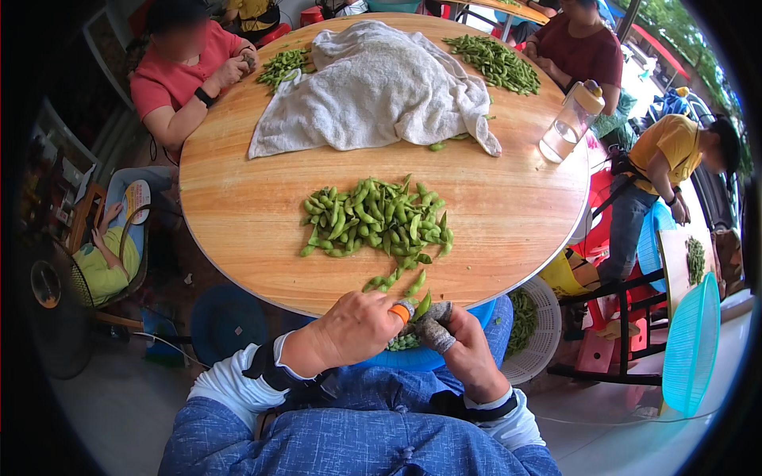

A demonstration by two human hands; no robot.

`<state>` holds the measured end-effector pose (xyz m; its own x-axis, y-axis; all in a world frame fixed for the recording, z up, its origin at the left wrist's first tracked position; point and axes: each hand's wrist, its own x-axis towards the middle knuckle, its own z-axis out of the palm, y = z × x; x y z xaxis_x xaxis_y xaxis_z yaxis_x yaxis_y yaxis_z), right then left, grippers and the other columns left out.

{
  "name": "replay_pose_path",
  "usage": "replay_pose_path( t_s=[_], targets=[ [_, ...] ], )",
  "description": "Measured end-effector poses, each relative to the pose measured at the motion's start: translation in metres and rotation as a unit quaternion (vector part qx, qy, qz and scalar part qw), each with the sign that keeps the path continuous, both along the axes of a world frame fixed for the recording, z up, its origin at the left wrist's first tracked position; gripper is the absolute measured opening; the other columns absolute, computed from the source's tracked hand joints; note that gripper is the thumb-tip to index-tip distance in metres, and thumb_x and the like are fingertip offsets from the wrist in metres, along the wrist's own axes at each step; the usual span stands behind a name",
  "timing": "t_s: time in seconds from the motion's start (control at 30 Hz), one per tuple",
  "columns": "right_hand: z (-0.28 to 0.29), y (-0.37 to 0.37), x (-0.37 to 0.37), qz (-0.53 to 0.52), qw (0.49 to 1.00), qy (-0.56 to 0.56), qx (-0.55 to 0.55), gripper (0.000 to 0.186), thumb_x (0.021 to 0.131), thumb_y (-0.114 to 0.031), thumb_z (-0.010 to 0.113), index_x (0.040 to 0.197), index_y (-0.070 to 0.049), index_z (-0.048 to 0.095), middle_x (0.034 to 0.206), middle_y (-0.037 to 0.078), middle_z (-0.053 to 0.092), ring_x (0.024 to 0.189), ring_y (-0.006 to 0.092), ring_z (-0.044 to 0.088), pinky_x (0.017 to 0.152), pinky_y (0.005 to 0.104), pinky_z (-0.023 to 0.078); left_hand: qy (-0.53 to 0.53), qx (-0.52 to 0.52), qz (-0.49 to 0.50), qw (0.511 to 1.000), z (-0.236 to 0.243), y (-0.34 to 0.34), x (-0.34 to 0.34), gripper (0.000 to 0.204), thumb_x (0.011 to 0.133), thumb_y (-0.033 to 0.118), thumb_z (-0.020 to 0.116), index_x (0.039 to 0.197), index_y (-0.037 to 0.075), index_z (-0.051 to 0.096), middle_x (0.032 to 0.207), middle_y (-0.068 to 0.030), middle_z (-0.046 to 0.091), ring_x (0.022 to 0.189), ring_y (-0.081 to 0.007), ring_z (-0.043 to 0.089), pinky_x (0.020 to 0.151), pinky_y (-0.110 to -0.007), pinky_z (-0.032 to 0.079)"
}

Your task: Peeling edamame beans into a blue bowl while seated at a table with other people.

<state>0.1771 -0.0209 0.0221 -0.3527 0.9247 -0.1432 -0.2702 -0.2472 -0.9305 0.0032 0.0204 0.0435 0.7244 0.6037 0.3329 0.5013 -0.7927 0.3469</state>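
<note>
Both hands worked at the near edge of a round wooden table, above a blue basin at the person's lap. A single green pod stood tilted between the hands, its tip pointing up toward the table. The right hand had a narrow pinch on it, with thumb and forefinger in grey wraps. The left hand was curled, fingertips close against the lower end of the pod; an orange band ringed one finger. Whether the left fingers also gripped the pod could not be told, as the hands overlapped there. Shelled beans lay in the basin, below the fingers.

A heap of green pods lay on the table in front of the hands, with a few loose pods trailing to the near edge. Beyond it, a white cloth covered the far middle of the table. A clear bottle stood near the right edge. To the right of the basin, below table level, a white basket held more pods. Co-workers sat around the far side.
</note>
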Motion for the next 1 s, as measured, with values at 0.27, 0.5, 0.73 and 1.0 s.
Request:
replay_pose_path(
  t_s=[0.27, 0.5, 0.73, 1.0],
  targets=[
    [0.0, -0.002, 0.0, -0.007, 1.0, -0.002, 0.011, 0.021, 0.083, -0.006, 0.05, 0.1, 0.005, 0.051, 0.094, 0.005, 0.057, 0.088, 0.0108, 0.052, 0.08, 0.0249, 0.04, 0.036, 0.001, 0.009, 0.999, 0.008, -0.002, 0.0, 0.008, 0.063, 0.003, 0.053, 0.071, 0.002, 0.055, 0.055, -0.0119, 0.049, 0.056, -0.0242, 0.056, 0.049, -0.034, 0.045],
    [-0.002, -0.002, -0.002, -0.025, 1.0, -0.005, 0.005, 0.018, 0.083, -0.005, 0.049, 0.098, 0.004, 0.052, 0.092, 0.004, 0.058, 0.085, 0.0097, 0.052, 0.077, 0.0236, 0.041, 0.077, 0.033, -0.01, 0.996, 0.003, -0.003, 0.0, 0.009, 0.067, 0.005, 0.051, 0.065, -0.004, 0.052, 0.106, -0.0258, 0.05, 0.062, -0.0253, 0.058, 0.053, -0.033, 0.049],
    [-0.013, 0.0, -0.001, -0.025, 0.999, -0.027, 0.007, 0.016, 0.082, -0.003, 0.049, 0.096, 0.004, 0.053, 0.091, 0.004, 0.058, 0.084, 0.0095, 0.052, 0.076, 0.0235, 0.041, 0.038, -0.006, -0.015, 0.999, -0.015, -0.004, 0.001, 0.014, 0.061, 0.0, 0.054, 0.072, -0.007, 0.053, 0.124, -0.0238, 0.038, 0.079, -0.0308, 0.059, 0.06, -0.034, 0.05],
    [-0.03, -0.005, 0.003, -0.026, 0.995, 0.092, 0.042, 0.017, 0.082, -0.006, 0.054, 0.097, 0.002, 0.054, 0.09, 0.002, 0.058, 0.081, 0.0085, 0.053, 0.074, 0.0227, 0.042, -0.156, -0.22, -0.077, 0.96, -0.021, 0.003, 0.0, 0.024, 0.077, 0.003, 0.053, 0.1, -0.004, 0.053, 0.121, -0.0203, 0.042, 0.108, -0.0292, 0.047, 0.076, -0.031, 0.043]
  ],
)
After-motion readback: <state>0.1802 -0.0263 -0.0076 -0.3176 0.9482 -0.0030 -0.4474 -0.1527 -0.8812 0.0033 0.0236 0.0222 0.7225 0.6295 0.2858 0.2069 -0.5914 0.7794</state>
